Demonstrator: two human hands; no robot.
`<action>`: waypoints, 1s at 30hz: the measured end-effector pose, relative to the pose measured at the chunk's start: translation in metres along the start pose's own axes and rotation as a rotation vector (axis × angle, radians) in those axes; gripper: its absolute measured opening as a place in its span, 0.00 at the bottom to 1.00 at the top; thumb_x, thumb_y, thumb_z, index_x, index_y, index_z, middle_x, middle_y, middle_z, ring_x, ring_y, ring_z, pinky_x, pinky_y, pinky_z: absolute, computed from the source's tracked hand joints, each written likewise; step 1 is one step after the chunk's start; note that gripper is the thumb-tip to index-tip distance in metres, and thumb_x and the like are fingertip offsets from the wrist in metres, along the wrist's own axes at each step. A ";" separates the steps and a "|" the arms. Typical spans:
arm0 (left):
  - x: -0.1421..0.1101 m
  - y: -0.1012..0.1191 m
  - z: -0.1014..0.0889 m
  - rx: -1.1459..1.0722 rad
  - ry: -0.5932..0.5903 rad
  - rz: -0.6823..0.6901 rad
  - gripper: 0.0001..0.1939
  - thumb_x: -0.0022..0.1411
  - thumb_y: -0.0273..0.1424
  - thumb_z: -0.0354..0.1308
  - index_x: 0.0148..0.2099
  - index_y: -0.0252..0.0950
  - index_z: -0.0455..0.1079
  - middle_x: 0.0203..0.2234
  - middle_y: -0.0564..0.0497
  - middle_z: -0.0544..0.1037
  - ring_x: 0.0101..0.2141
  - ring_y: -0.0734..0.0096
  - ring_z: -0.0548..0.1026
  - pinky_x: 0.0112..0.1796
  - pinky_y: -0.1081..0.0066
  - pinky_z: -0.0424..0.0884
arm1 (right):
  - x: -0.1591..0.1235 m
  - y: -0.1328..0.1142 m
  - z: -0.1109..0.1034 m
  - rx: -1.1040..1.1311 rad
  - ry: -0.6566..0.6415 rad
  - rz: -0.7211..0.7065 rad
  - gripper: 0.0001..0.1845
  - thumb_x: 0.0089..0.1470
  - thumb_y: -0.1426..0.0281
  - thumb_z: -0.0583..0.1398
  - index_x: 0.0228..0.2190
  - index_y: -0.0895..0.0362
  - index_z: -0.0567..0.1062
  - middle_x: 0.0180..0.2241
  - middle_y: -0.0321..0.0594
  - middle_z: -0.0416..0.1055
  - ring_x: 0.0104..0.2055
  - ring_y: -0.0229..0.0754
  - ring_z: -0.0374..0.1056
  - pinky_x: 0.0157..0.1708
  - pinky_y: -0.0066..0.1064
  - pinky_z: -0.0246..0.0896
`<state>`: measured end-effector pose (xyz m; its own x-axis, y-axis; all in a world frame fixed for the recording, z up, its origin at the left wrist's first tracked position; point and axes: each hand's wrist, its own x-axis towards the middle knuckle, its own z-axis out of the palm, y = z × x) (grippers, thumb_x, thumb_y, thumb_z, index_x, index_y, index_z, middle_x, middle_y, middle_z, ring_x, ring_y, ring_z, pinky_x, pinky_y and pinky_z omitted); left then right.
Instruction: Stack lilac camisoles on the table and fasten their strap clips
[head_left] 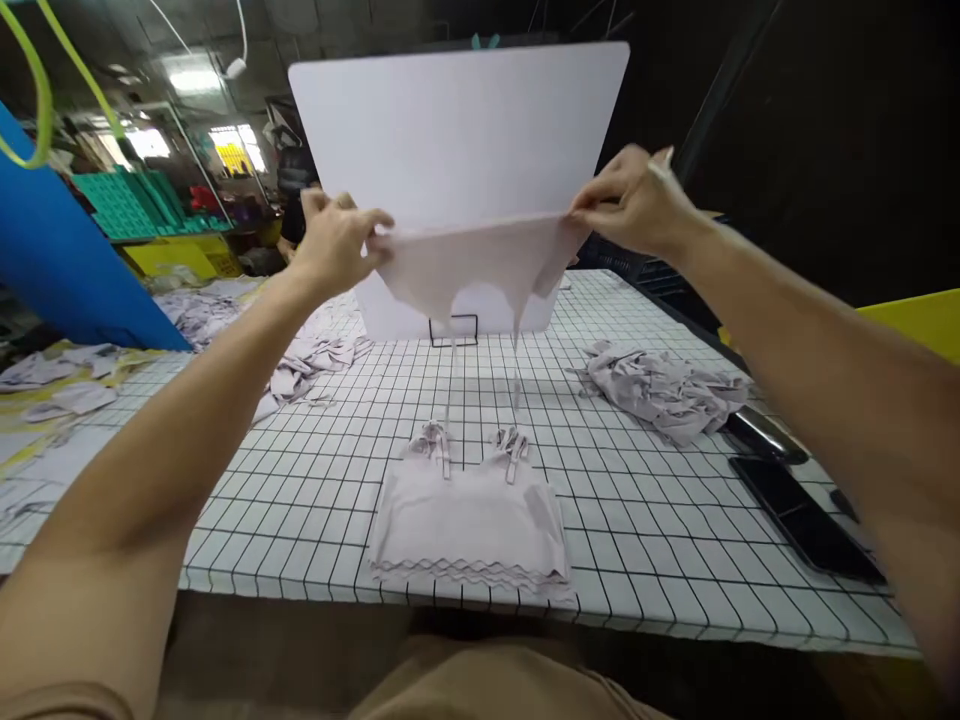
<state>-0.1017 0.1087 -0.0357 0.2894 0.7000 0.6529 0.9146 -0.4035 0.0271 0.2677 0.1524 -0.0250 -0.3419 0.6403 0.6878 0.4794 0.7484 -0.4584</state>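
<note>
pinching the pale top [476, 262] by its upper corners, left hand [335, 240] and right hand [636, 203] hold it longways, side to side, its straps [517, 345] pointing down.

A shirt [472, 260] fills the gap between the left grip [337, 242] and right grip [634, 203], and a big white board [457, 130] blocks behind. Below them, the table [637, 530] has room on both sides of the clothes pile [469, 525], until the cloth heap [660, 388] under the right grip.

A ceiling lamp [196, 80] and bright windows [238, 150] shine beyond a slanted blue panel [67, 230].
</note>
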 end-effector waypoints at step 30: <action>-0.341 0.065 0.078 -0.531 -0.336 -0.019 0.13 0.67 0.23 0.53 0.46 0.40 0.77 0.42 0.47 0.84 0.43 0.59 0.79 0.42 0.58 0.78 | -0.349 -0.044 0.108 -0.206 -0.468 0.072 0.16 0.65 0.59 0.57 0.47 0.49 0.80 0.48 0.48 0.79 0.51 0.56 0.73 0.62 0.68 0.45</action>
<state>-0.1185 -0.1102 -0.3159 0.4265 0.8222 0.3770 0.6807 -0.5663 0.4647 0.2782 -0.0854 -0.3058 -0.6044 0.7331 0.3117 0.6484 0.6801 -0.3423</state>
